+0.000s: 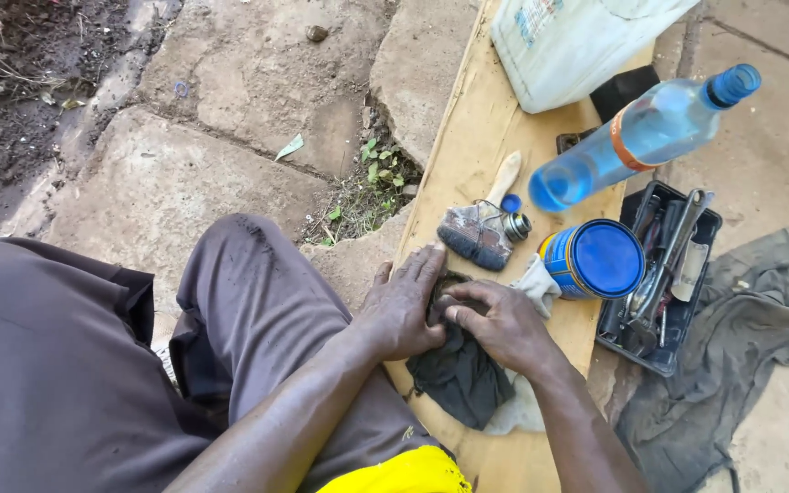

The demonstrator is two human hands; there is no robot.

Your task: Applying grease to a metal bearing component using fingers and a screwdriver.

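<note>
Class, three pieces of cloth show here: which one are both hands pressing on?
The dark cloth on the wooden board, under the left hand and right hand. The grey rag lies untouched on the ground; the pale cloth leans against the blue-lidded tin.

Left hand (401, 309) lay palm down, fingers stretched forward and slightly spread; wrist straight, forearm running up from lower left, bare; right hand (501, 321) sat just beside it, fingers curled inward toward the left hand, fingertips (449, 306) bent down and touching the left hand's edge; right forearm came in from lower right, bare; both hands close together, knuckles up.
</note>
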